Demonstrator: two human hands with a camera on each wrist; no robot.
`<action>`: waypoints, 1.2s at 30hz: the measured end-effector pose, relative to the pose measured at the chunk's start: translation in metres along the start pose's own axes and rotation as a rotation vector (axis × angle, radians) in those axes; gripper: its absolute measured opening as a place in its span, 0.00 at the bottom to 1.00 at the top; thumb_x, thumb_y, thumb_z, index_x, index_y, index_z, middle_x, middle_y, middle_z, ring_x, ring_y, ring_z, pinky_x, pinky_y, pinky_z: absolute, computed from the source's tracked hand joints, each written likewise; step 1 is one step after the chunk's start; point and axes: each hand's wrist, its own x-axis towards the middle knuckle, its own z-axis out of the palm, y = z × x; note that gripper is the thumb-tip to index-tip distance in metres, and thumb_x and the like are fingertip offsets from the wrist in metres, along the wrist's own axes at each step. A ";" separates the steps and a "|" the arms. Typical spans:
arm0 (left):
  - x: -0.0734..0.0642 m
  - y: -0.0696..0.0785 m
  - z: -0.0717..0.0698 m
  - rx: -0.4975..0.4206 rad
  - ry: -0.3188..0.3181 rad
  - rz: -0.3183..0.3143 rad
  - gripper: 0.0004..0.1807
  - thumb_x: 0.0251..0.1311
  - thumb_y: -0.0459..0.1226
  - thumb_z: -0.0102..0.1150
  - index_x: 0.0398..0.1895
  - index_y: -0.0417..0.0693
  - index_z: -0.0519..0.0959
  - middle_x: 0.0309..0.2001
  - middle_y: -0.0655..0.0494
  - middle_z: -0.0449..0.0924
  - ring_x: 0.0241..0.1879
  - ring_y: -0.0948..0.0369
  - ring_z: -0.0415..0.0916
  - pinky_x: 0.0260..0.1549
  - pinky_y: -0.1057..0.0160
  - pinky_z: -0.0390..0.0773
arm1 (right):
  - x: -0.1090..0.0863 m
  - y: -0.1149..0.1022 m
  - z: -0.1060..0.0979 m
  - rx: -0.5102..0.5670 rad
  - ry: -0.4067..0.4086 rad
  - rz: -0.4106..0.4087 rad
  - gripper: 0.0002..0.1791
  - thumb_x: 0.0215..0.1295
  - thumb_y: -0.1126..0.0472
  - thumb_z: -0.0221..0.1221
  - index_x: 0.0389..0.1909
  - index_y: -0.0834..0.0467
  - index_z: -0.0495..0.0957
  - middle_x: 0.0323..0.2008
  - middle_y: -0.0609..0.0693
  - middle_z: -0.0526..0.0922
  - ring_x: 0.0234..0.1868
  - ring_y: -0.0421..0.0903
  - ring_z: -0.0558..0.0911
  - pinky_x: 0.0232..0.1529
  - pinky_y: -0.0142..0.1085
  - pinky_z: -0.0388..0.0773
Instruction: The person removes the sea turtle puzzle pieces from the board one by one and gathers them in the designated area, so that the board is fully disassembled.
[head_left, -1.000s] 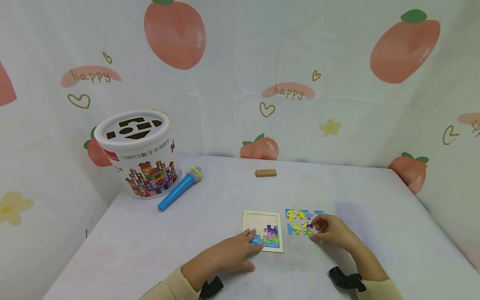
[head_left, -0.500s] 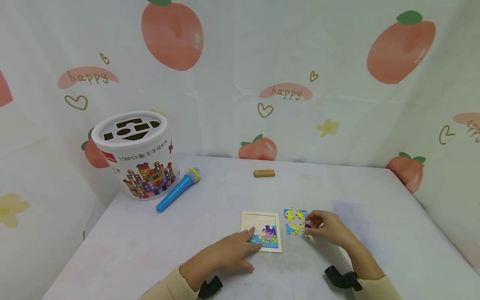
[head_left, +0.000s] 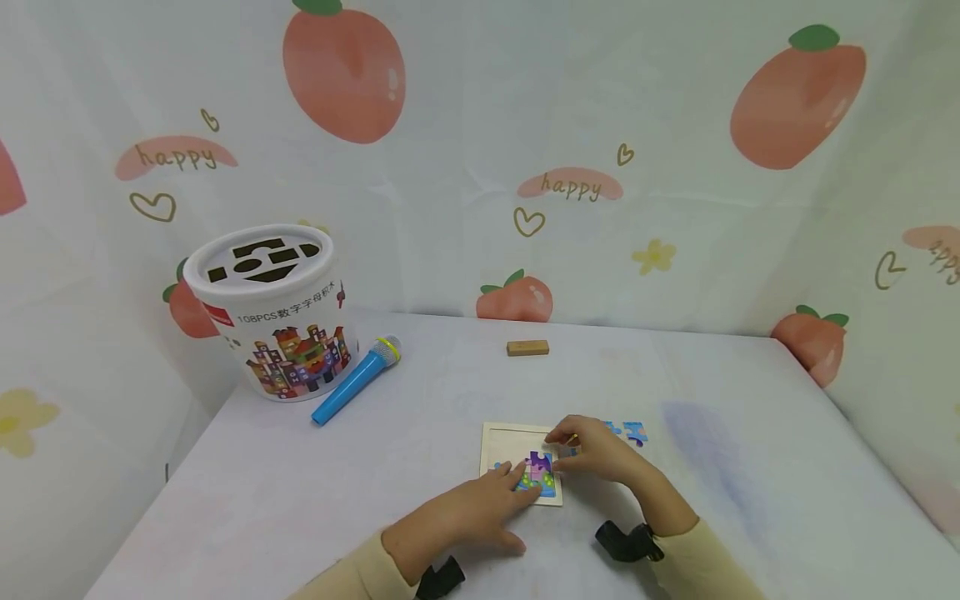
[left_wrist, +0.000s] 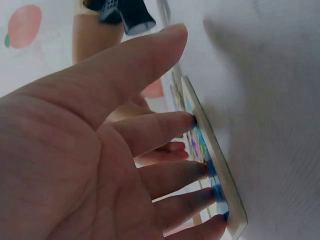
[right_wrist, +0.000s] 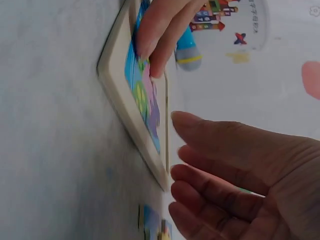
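Observation:
Flat on the table lies a square wooden puzzle tray (head_left: 517,437), its lower part filled with blue, green and purple jigsaw pieces (head_left: 538,467). My left hand (head_left: 483,504) spreads over the lower left of it, fingertips on the fitted pieces in the left wrist view. Over the tray's right edge hovers my right hand (head_left: 600,454), thumb and fingers loosely bent and apart. Between those fingertips no piece shows in the right wrist view. Loose jigsaw pieces (head_left: 636,432) lie right of the tray, partly hidden by the right hand.
A white bucket (head_left: 277,317) with a shape-slot lid stands at the back left. Leaning close beside it is a blue toy microphone (head_left: 356,383). A small wooden block (head_left: 527,347) lies toward the back of the table, before a printed cloth backdrop.
My right hand has moved left from the loose pieces to the tray's right edge, uncovering pieces at the right. My left hand has slid slightly right across the tray.

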 end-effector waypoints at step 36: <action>-0.001 0.003 0.003 0.032 0.014 -0.023 0.35 0.55 0.55 0.59 0.67 0.63 0.63 0.72 0.52 0.55 0.70 0.51 0.55 0.59 0.52 0.70 | 0.013 0.004 0.014 0.214 -0.046 0.078 0.04 0.57 0.67 0.62 0.34 0.61 0.80 0.30 0.49 0.80 0.31 0.41 0.75 0.32 0.28 0.74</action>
